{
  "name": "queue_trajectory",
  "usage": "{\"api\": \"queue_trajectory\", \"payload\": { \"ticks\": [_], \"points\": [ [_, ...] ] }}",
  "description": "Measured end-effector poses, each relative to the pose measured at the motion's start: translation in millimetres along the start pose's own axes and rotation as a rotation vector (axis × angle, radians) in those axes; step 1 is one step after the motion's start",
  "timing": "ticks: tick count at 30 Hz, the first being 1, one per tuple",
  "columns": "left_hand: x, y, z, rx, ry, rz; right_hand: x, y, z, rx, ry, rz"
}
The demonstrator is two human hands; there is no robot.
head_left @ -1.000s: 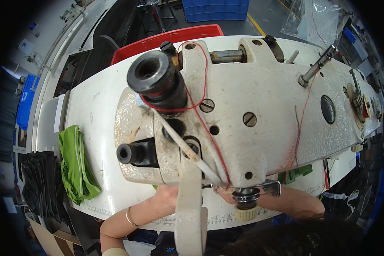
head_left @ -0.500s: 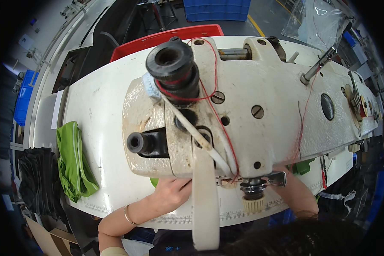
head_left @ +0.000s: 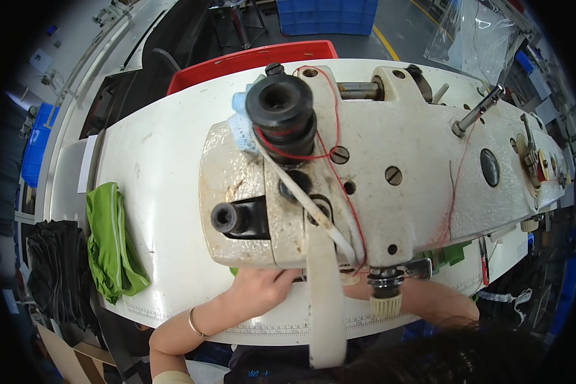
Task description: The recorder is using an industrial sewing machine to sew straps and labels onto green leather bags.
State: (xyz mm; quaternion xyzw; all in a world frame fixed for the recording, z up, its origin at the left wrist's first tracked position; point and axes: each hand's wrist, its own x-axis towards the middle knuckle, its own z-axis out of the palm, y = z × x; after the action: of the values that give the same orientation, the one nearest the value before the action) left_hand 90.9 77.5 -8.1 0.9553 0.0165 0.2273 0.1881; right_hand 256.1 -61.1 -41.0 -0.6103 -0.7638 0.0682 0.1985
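Left hand (head_left: 261, 291): fingers (head_left: 288, 276) curled, back uppermost; left forearm (head_left: 216, 315) bare, slanting inward. Right forearm (head_left: 432, 299): bare, reaching inward; right hand hidden.

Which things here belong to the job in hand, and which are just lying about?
Apparently in use:
sewing machine
red thread
green piece beside the left hand

Apparently lying about:
folded green cloth
black cloth stack
red bin
blue crate

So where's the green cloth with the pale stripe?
In the head view, the green cloth lies along the white table's left edge, between the stack of black cloth and the left hand.
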Motion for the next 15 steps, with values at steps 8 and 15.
{"api": "queue_trajectory", "payload": {
  "ticks": [8, 15],
  "points": [
    [16.7, -9.9, -0.4, 0.085, -0.127, -0.154, 0.6, 15.7, 0.3, -0.103, 0.244, -0.045],
    [13.4, -9.8, -22.7, 0.185, -0.037, -0.138, 7.2, -23.7, -34.4, 0.344, 0.184, 0.077]
  ]
}}
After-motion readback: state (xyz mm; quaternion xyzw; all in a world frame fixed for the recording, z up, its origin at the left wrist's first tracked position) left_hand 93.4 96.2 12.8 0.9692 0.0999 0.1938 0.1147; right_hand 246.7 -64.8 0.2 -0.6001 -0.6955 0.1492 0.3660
